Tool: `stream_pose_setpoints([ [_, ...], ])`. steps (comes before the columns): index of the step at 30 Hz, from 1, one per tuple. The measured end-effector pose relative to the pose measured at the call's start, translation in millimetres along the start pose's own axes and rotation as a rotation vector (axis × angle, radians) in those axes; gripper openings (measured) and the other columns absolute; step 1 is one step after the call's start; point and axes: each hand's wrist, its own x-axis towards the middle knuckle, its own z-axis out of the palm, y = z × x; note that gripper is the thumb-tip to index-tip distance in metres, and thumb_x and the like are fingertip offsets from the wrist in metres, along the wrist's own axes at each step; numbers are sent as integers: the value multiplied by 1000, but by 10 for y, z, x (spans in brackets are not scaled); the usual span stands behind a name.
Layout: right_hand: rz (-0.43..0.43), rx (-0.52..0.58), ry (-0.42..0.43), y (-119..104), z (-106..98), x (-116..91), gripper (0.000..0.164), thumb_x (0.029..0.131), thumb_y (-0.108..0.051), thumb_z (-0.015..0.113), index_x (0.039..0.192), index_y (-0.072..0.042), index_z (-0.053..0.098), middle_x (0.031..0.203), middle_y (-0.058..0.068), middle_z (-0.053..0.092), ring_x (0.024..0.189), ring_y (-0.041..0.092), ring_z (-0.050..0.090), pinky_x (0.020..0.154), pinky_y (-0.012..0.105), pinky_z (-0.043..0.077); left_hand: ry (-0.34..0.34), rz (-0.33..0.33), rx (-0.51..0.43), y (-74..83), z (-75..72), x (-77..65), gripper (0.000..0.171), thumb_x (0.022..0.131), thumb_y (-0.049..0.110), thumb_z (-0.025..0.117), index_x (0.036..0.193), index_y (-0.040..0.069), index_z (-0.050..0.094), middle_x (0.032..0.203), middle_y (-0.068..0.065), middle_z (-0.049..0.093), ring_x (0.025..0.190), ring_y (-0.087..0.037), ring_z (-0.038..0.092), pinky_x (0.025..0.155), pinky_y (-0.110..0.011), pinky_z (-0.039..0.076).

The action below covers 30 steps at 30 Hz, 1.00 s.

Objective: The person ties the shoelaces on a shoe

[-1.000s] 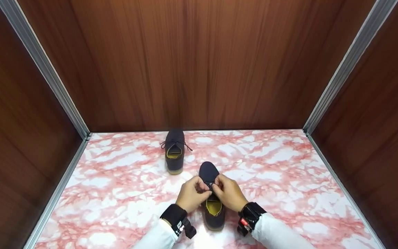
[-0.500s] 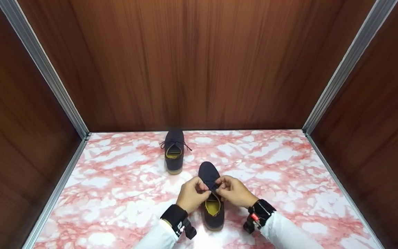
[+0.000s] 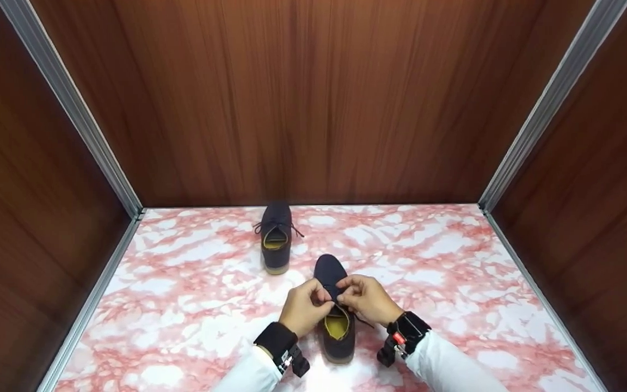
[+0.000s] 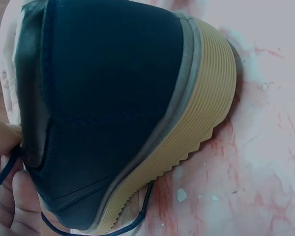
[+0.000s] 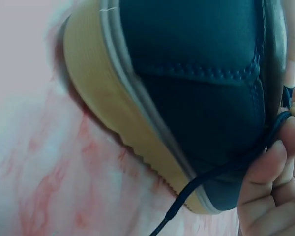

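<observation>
A dark navy shoe [image 3: 330, 268] with a yellow lining stands on the floor between my hands, toe pointing away. At its throat my left hand [image 3: 301, 309] pinches the shoelace [image 4: 7, 173] between thumb and fingers. From the other side my right hand [image 3: 370, 299] curls its thumb and forefinger at the lacing, with the lace [image 5: 201, 181] running between its fingers. A loose lace end hangs down past the shoe's right side. The ribbed tan sole [image 4: 206, 88] shows in the left wrist view. Fingers hide much of the knot area.
Behind and left, the matching shoe [image 3: 276, 261] stands close to the back wall with its lace ends spread out. Brown wood panels [image 3: 313, 109] enclose the red-and-white marbled floor [image 3: 194, 305] at the back and both sides.
My right hand has moved slightly right and away from the left hand, and a lace end now shows below it. The left hand stays almost still at the lacing.
</observation>
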Motion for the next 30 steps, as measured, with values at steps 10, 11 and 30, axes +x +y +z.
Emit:
stream_pose_setpoints([
  [10, -37, -42, 114, -251, 76, -122, 10, 85, 1, 69, 92, 7, 66, 84, 26, 68, 60, 11, 58, 55, 19, 51, -19, -19, -54, -25, -22, -14, 28, 76, 10, 80, 73, 11, 52, 82, 2, 72, 74, -3, 63, 70, -18, 51],
  [11, -43, -44, 123, -241, 86, -121, 10, 85, 1, 69, 92, 7, 66, 83, 27, 68, 60, 10, 58, 54, 19, 50, -27, -27, -70, -33, -30, -21, 27, 75, 11, 80, 74, 11, 53, 83, 1, 71, 73, -2, 62, 69, -18, 51],
  [30, -39, 18, 143, -136, 104, -125, 13, 85, -3, 71, 92, 6, 67, 80, 25, 69, 58, 10, 56, 53, 19, 50, -4, -302, -337, 32, -352, 77, 18, 94, 11, 61, 98, -7, 63, 84, -18, 67, 77, -31, 67, 70, -46, 59],
])
